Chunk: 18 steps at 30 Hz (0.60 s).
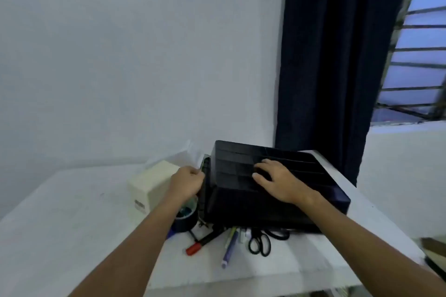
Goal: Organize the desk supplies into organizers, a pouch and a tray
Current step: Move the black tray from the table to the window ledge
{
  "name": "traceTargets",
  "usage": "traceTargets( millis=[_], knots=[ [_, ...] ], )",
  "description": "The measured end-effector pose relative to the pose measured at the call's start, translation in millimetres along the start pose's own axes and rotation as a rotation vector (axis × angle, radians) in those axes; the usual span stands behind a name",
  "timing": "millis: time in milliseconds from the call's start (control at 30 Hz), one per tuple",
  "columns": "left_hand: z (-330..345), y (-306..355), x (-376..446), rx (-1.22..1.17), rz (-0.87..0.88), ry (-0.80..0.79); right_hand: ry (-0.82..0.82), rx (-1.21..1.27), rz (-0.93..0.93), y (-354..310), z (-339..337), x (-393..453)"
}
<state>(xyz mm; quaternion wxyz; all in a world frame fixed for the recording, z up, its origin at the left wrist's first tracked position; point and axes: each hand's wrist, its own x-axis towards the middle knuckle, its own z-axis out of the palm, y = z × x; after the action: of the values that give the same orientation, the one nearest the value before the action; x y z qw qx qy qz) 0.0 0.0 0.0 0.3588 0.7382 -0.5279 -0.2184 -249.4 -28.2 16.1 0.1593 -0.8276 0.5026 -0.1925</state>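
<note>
On the white tabletop (pixel 72 212), the right hand (pixel 277 179) rests with fingers spread on the black organizer (pixel 241 190) while the left hand (pixel 187 181) grips its left edge, pens (pixel 229 248) and scissors (pixel 259 243) lying in front.

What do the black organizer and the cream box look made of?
Organizer: likely hard plastic, dark and smooth, with stiff, straight slot dividers and a faint sheen. Cream box: smooth and matte, with rounded edges; plastic or coated card, can't tell.
</note>
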Motion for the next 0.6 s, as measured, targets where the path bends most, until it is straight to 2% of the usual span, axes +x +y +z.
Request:
traceTargets(
  millis=[67, 200, 367, 600],
  knots=[
    [8.8, -9.4, -1.4, -0.013, -0.026, 0.012, 0.037, 0.024, 0.017, 5.8, 2.8, -4.3],
    [20.4, -20.9, -3.8, 0.024, -0.115, -0.029, 0.006, 0.032, 0.076, 18.0, 13.6, -8.8],
    [27.9, -22.1, 7.1, 0.011, -0.12, -0.084, 0.0, 0.046, 0.072, 20.8, 17.8, -11.1],
    [39.6, -28.1, 14.3, -0.055, -0.237, -0.131, -0.003, 0.037, 0.081, 21.5, 25.9, -14.7]
  ],
)
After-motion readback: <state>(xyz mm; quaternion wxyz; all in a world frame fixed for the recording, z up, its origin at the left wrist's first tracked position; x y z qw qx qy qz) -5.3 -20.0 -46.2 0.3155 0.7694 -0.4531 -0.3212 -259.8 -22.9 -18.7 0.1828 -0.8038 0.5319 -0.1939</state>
